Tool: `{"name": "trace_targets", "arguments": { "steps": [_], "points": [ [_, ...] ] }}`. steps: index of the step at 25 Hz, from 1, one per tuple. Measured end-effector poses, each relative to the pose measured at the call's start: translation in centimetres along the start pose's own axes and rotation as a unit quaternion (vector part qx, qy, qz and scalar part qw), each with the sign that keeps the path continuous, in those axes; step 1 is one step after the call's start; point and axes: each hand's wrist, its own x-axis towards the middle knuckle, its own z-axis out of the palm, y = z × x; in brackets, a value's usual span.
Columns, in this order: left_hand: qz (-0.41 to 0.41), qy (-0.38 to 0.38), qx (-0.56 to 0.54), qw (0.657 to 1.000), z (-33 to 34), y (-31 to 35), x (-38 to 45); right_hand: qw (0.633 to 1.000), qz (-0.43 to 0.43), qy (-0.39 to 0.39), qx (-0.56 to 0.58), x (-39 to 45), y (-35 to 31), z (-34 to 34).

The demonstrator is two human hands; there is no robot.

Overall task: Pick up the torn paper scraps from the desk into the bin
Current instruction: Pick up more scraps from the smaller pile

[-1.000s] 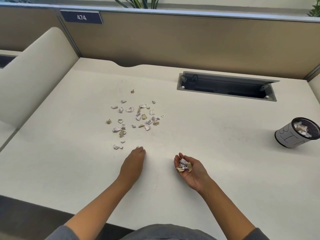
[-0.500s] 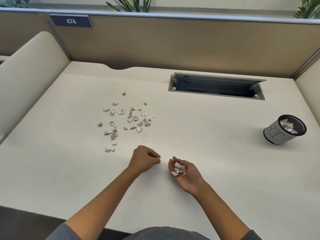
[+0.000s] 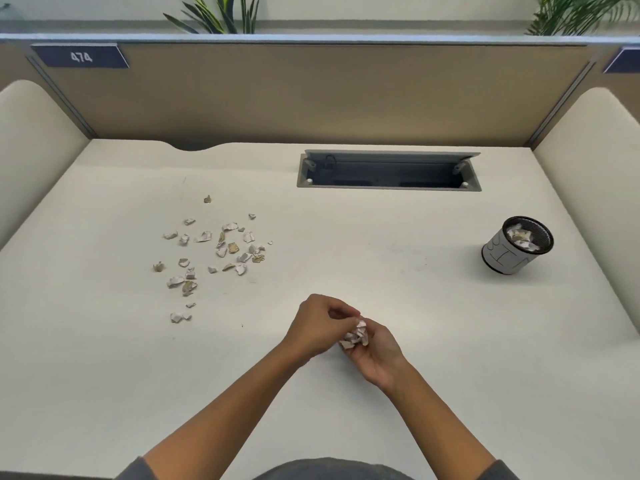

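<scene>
Several torn paper scraps [image 3: 221,249], white and tan, lie scattered on the cream desk [image 3: 363,271] at the left centre. My right hand [image 3: 375,351] is cupped palm up near the front middle, holding a small heap of scraps [image 3: 356,336]. My left hand [image 3: 317,325] is right beside it, fingertips pinched over that heap; whether a scrap sits between the fingertips is hidden. A small round bin [image 3: 516,245], white-walled with a black mesh rim, stands at the right with scraps inside.
An open cable tray slot [image 3: 388,171] is recessed in the desk at the back. Brown partition panels [image 3: 311,95] wall in the back, and padded cream dividers [image 3: 31,140] stand at both sides. The desk's front edge is near my body.
My left hand has left the scattered scraps, closed, and moved right until it meets my cupped right hand. The view has shifted, so the bin now appears further in.
</scene>
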Motion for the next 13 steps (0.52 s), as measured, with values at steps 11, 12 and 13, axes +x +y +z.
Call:
{"name": "trace_targets", "arguments": {
  "steps": [11,12,13],
  "points": [
    [0.032,0.045,0.003,0.998,3.3,1.1,4.0,0.985,-0.063,0.031,0.159,-1.0,-7.6,-3.8],
    [0.027,0.032,0.027,0.999,3.5,0.9,4.7,0.982,-0.078,0.032,0.172,-1.2,-9.0,-4.0],
    [0.018,0.016,0.049,0.998,3.7,0.5,5.5,0.979,-0.097,0.031,0.179,-1.4,-10.7,-4.4]
  ]
}}
